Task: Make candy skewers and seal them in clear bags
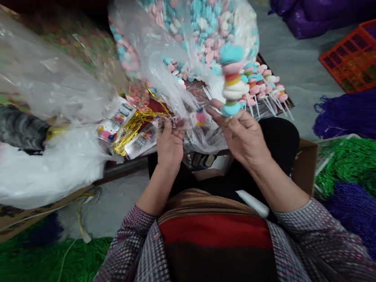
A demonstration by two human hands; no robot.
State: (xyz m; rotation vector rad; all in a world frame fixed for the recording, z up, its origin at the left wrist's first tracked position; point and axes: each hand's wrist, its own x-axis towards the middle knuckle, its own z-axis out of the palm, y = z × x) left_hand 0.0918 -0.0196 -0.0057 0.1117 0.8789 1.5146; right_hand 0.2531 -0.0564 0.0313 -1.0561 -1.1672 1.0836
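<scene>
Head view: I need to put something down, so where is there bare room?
Bare grey floor shows between the marshmallow bag and orange crate; a smaller patch lies between the white plastic bag and the left forearm. The table is crowded: gold twist ties beside the left hand, marshmallow skewers beside the right hand.

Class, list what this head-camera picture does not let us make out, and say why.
All in the head view:
What supports the candy stack: hidden by the right hand.
Fine print on the clear wrapper at the left hand: blurred.
Rest of the orange crate: cut off by the right edge.
</scene>
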